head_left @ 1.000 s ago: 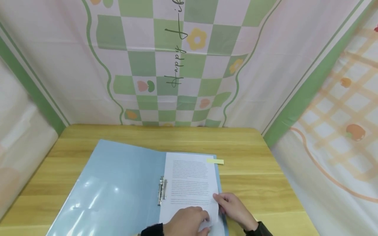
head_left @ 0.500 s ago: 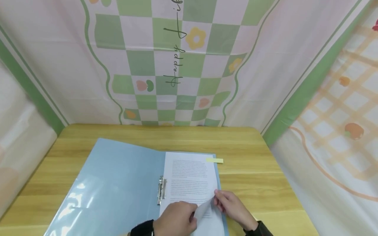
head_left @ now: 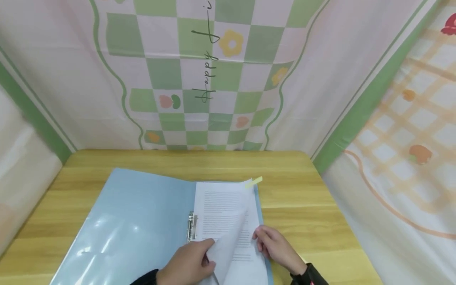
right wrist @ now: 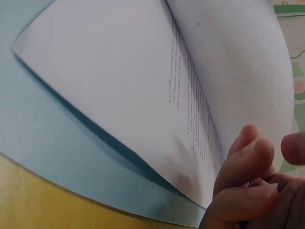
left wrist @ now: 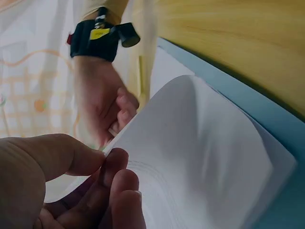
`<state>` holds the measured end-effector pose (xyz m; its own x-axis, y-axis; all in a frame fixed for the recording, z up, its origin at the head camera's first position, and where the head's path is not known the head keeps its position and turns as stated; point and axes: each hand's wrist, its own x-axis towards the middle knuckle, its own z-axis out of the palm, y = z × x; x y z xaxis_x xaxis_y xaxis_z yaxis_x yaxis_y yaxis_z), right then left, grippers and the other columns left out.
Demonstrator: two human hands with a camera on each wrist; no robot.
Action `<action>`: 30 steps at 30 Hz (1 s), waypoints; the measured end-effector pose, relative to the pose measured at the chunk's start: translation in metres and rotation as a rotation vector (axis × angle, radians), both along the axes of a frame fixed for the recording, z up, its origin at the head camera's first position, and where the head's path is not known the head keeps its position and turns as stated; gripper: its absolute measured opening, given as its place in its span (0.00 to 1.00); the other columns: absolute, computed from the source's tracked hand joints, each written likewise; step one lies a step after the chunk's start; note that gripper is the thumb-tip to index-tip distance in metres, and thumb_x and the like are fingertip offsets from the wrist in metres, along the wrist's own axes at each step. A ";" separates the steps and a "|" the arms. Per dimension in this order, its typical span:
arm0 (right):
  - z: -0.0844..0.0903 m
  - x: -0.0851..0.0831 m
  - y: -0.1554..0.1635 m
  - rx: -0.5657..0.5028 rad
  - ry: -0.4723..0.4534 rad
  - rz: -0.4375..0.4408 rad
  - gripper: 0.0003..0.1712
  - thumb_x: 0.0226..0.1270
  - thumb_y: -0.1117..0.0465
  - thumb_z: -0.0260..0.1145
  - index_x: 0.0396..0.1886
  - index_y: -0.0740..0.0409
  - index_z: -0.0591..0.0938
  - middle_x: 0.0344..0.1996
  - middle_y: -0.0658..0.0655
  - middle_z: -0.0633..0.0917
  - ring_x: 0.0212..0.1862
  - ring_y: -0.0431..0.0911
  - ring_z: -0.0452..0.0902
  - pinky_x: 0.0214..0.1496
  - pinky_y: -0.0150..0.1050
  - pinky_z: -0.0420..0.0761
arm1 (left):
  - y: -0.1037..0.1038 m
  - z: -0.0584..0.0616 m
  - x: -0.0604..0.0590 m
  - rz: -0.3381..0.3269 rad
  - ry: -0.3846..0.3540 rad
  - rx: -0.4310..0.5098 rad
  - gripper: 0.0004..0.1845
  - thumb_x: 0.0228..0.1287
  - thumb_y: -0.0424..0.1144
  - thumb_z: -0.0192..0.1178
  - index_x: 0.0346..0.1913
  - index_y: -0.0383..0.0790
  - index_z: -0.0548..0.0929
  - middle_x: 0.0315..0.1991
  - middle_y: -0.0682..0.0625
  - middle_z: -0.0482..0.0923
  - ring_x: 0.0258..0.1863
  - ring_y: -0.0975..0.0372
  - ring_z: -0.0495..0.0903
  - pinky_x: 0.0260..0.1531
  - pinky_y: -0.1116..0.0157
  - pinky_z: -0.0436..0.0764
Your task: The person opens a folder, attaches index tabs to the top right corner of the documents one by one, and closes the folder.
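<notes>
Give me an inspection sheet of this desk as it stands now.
Surface: wooden table, pale grain.
Job's things: blue folder lying open, metal clip at its spine; printed top sheet lifted and curling leftward over the stack; yellow sticky tab at the top edge.
Clutter: nothing seen.
Hands: left hand pinches the sheet's lower corner; right hand rests at the stack's right edge.
Cables: nothing seen.
Surroundings: green checked cloth backdrop, patterned side curtains.

The backdrop cloth [head_left: 199, 67] behind the counter carries a script word, turned on its side, that reads "Happy"; the writing goes on above it but is cut off. The printed lines on the sheets [head_left: 224, 206] are too small to read.
</notes>
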<state>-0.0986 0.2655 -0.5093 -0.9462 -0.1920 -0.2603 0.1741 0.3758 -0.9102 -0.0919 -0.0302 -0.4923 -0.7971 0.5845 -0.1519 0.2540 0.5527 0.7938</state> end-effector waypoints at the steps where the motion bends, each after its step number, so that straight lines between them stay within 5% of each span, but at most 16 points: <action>1: 0.000 -0.001 -0.001 0.013 0.003 0.000 0.22 0.84 0.53 0.50 0.42 0.69 0.79 0.22 0.53 0.76 0.18 0.38 0.65 0.19 0.28 0.66 | -0.006 0.000 0.000 0.004 -0.013 0.005 0.10 0.61 0.39 0.69 0.44 0.52 0.82 0.21 0.63 0.74 0.20 0.71 0.73 0.20 0.71 0.73; 9: 0.004 -0.012 -0.009 0.095 0.041 0.058 0.20 0.83 0.52 0.52 0.40 0.64 0.80 0.23 0.53 0.77 0.22 0.42 0.70 0.22 0.32 0.72 | -0.058 0.010 0.003 0.052 -0.216 0.029 0.15 0.63 0.43 0.71 0.53 0.52 0.85 0.39 0.63 0.84 0.37 0.68 0.82 0.34 0.63 0.81; 12: 0.007 -0.018 -0.012 0.112 0.052 0.083 0.20 0.83 0.52 0.53 0.40 0.64 0.80 0.23 0.53 0.77 0.23 0.44 0.71 0.23 0.33 0.72 | -0.082 0.009 0.005 0.048 -0.211 0.050 0.14 0.64 0.45 0.70 0.51 0.52 0.85 0.44 0.61 0.85 0.42 0.65 0.83 0.37 0.61 0.82; 16: 0.013 -0.026 -0.020 0.174 0.109 0.111 0.17 0.81 0.52 0.56 0.40 0.61 0.80 0.24 0.53 0.79 0.23 0.43 0.72 0.23 0.33 0.73 | -0.114 -0.002 0.009 0.038 -0.171 0.100 0.14 0.65 0.48 0.69 0.52 0.52 0.85 0.46 0.60 0.86 0.44 0.67 0.84 0.39 0.63 0.82; 21: 0.022 -0.036 -0.042 0.297 0.298 0.196 0.12 0.79 0.52 0.59 0.38 0.53 0.82 0.24 0.46 0.80 0.23 0.38 0.71 0.24 0.32 0.73 | -0.146 -0.020 0.016 0.075 -0.133 0.114 0.18 0.68 0.47 0.67 0.55 0.40 0.83 0.43 0.56 0.87 0.38 0.70 0.84 0.35 0.65 0.83; 30: 0.019 -0.055 -0.095 0.422 0.473 0.331 0.04 0.76 0.53 0.63 0.37 0.43 0.81 0.21 0.38 0.76 0.22 0.33 0.69 0.24 0.30 0.72 | -0.171 -0.040 0.020 0.164 -0.322 0.104 0.25 0.71 0.49 0.64 0.58 0.31 0.80 0.41 0.50 0.87 0.36 0.62 0.86 0.32 0.65 0.82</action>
<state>-0.1538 0.1702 -0.4899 -0.8854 -0.4624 0.0480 -0.3877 0.6776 -0.6249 -0.0717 -0.2008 -0.5321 -0.8025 0.4782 -0.3568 -0.1033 0.4776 0.8725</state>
